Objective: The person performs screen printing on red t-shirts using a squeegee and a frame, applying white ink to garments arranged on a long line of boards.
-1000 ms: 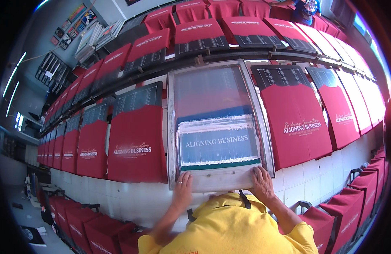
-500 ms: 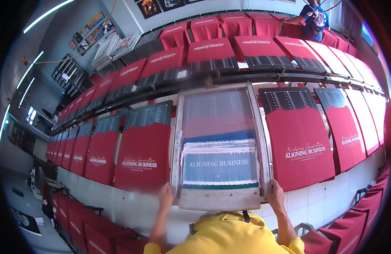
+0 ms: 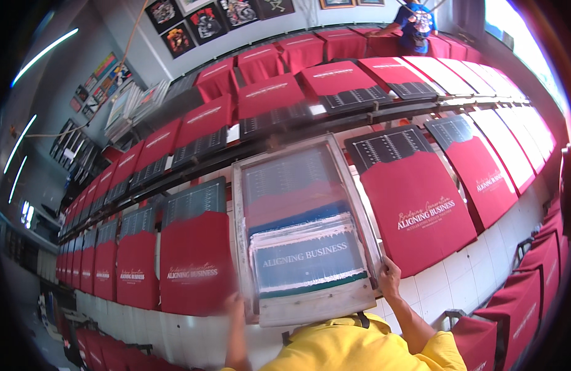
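A screen printing frame (image 3: 237,204) stands in front of me, its mesh letting a dark board and red cloth show through. Streaky white ink lies in bands above and below the blue printing area (image 3: 310,253), which carries a line of light lettering. My right hand (image 3: 389,276) is closed on the frame's lower right side. At the lower left corner, my left hand (image 3: 235,307) grips the other side, its fingers blurred. Red shirts with white lettering lie on boards on both sides, one left shirt (image 3: 193,247) and one right shirt (image 3: 415,198) nearest the frame.
Long rows of shirt-covered boards run along rails, with a far row (image 3: 270,93) behind the frame. More red shirts (image 3: 514,309) hang at the lower right. A person in a blue shirt (image 3: 415,28) stands at the back right. White tiles (image 3: 434,281) show below the near row.
My view has turned, so the rows and frame appear slanted and shifted left. Both hands stay at the frame's sides. The person at the back appears farther left.
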Tool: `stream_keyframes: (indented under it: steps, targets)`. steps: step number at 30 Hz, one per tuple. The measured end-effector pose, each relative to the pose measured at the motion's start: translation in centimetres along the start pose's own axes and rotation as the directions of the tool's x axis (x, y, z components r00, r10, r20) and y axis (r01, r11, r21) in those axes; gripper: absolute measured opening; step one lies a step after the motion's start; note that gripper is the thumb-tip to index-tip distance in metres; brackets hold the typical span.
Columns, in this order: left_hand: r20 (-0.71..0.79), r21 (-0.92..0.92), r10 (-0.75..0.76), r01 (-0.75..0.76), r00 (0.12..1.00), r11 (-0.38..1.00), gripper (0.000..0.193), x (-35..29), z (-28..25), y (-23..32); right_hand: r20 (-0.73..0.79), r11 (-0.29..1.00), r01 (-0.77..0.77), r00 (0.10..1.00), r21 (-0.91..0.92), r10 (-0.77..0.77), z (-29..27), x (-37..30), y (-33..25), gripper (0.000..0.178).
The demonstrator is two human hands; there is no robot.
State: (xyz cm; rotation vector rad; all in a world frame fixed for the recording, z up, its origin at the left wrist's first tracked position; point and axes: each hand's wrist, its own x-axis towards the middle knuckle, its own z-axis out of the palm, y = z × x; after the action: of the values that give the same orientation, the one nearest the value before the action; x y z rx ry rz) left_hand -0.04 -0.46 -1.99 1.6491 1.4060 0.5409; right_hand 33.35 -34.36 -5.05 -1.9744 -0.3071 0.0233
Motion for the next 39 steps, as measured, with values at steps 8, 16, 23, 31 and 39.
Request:
stream_keyframes:
  steps: [8,16,23,31,39]
  targets:
    - [0.086,-0.136,-0.057,0.068,0.995,0.988,0.020,-1.7,-0.9,3.8,0.003,0.988,-0.147,0.989,-0.041,0.147,0.5,1.2,-1.2,0.022]
    - [-0.002,-0.263,0.025,-0.025,1.000,0.964,0.017,-4.8,-0.1,6.5,0.003,0.995,-0.079,0.997,0.061,0.079,-4.5,1.9,-1.6,0.024]
    - [-0.137,-0.204,-0.025,-0.003,0.990,0.979,0.032,-13.3,11.9,11.3,0.025,0.982,-0.070,0.997,0.174,0.067,-16.1,9.6,2.9,0.026]
    - [-0.054,-0.308,-0.033,0.015,0.998,0.951,0.026,-23.6,28.1,17.1,-0.025,0.988,-0.012,1.000,0.153,0.016,-32.3,18.8,12.0,0.022]
    - [0.024,-0.172,0.031,-0.027,0.999,0.985,0.026,-24.8,35.3,17.1,0.018,0.988,-0.099,0.995,0.121,0.098,-38.4,24.0,16.0,0.018]
